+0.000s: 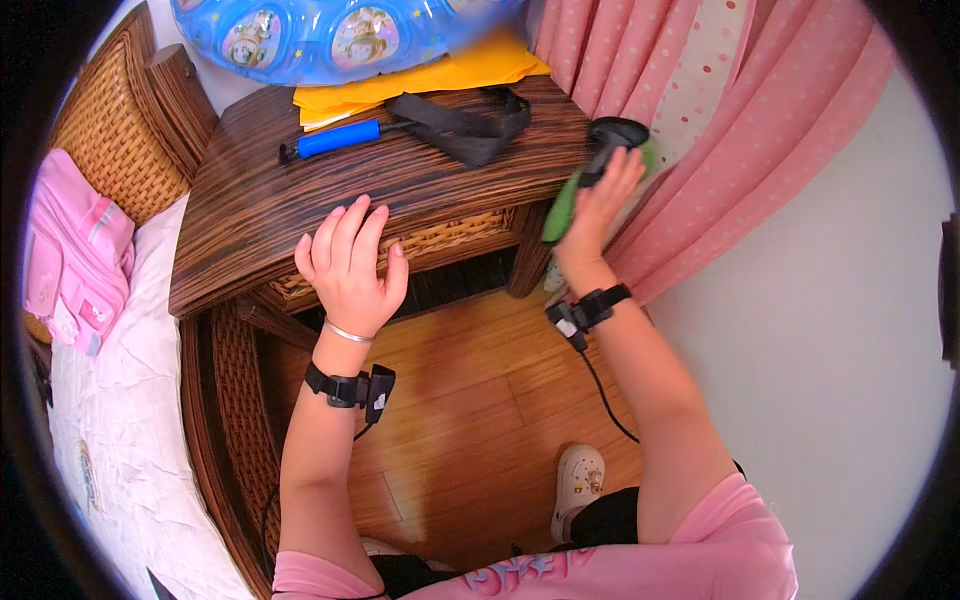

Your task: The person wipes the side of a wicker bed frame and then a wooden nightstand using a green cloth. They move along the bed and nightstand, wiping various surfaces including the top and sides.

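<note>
Fingers (347, 230) of your left hand (352, 285) stood loosely spread at the table's (245, 190) six o'clock edge; your right hand (600, 208) overlapped a green-and-black pad (592, 176) at three o'clock, its grip impossible to tell.

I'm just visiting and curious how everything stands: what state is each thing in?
Left fingers, slightly spread, empty
Right fingers, nearly straight at the green tool; grip unclear
Green tool, slanted, partly hidden
Blue inflatable, inflated
Yellow sheets, layered
Blue tube, lying down
Black strap, loosely folded
Curtain, hanging in folds
Drawer, apparently shut
Pink bag, resting on the bed
</note>
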The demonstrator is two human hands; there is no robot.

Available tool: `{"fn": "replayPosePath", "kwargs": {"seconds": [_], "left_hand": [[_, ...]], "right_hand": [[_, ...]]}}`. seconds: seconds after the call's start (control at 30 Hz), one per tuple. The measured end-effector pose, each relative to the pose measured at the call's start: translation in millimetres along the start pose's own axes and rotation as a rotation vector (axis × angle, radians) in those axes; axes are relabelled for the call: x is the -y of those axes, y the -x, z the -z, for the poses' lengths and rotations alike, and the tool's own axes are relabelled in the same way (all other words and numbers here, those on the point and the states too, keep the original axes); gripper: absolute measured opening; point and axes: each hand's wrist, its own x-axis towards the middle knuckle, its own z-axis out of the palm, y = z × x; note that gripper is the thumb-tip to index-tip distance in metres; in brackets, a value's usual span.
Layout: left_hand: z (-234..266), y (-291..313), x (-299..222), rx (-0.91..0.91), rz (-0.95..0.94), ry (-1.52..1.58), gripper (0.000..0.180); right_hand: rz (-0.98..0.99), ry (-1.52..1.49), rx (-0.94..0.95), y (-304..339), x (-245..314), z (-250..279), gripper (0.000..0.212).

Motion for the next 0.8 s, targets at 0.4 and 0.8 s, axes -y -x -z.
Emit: {"fn": "replayPosePath", "kwargs": {"seconds": [0.4,0.8], "left_hand": [[8,0,6,0.063,-0.029,0.049,0.042],[8,-1,-1,0.056,0.025,0.069,0.044]], "right_hand": [[0.043,-0.245,0.026,13,43,-16,0.069],[-0.622,-0.394,-0.247,-9,53,-20,0.062]]}}
